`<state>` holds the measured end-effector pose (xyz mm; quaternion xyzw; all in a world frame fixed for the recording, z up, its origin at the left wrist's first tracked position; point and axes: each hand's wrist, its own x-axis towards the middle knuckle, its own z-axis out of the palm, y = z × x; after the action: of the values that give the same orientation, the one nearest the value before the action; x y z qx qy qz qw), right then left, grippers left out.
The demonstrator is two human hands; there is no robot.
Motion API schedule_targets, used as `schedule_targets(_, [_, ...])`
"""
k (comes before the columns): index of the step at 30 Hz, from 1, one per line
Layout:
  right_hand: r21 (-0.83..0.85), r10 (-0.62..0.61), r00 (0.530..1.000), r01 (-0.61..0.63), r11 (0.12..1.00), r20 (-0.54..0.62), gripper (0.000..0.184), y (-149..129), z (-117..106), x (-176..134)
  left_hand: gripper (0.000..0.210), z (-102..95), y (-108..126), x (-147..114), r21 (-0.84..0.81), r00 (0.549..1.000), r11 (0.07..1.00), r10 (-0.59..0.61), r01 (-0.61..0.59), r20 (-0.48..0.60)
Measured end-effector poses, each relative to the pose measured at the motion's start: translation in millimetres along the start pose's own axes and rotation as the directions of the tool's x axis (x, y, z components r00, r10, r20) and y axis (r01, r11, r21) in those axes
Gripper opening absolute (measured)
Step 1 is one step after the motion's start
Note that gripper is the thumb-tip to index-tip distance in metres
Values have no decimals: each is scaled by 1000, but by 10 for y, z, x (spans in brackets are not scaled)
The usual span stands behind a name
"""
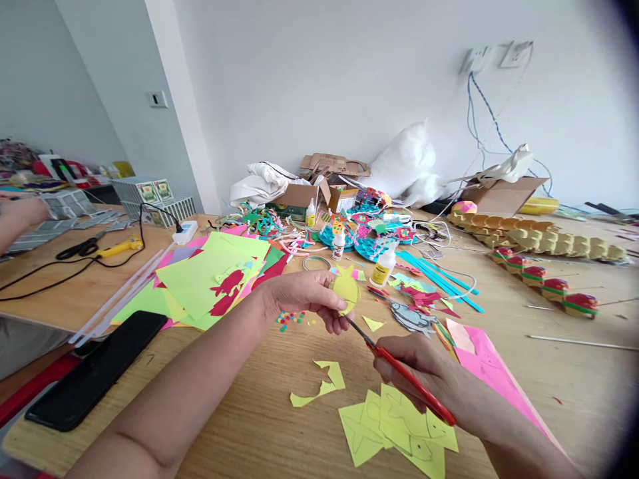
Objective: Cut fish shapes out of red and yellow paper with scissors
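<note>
My left hand (317,298) pinches a yellow paper fish cutout (345,287) between thumb and fingers, above the middle of the table. Wrapped round red-handled scissors (412,380) is my right hand (419,366), and the blades reach the lower edge of the cutout. Below on the wood lie curved yellow paper scraps (322,386). Closer to me is a loose pile of yellow paper pieces (399,426) with pencilled fish outlines. A small yellow triangle scrap (373,323) lies just right of my left hand.
Coloured paper sheets (200,266) and a black phone (97,369) lie to the left. White glue bottles (383,265), a grey paper fish (412,317) and blue strips (439,276) lie beyond the hands. Pink paper (492,366) is at right. Another person's hand (22,216) shows far left.
</note>
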<state>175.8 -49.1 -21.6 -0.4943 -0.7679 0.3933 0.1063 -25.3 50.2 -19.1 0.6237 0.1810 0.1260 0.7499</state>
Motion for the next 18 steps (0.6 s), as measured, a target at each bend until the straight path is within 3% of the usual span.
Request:
schedule_targets(8, [-106, -32, 999, 33, 994, 9, 32, -47, -27, 12, 17, 19, 49, -23, 118, 999, 993, 8, -2, -47])
schedule_targets(18, [-34, -73, 996, 75, 997, 44, 34, 142, 9, 69, 15, -5, 97, -73, 207, 977, 977, 90, -49, -193])
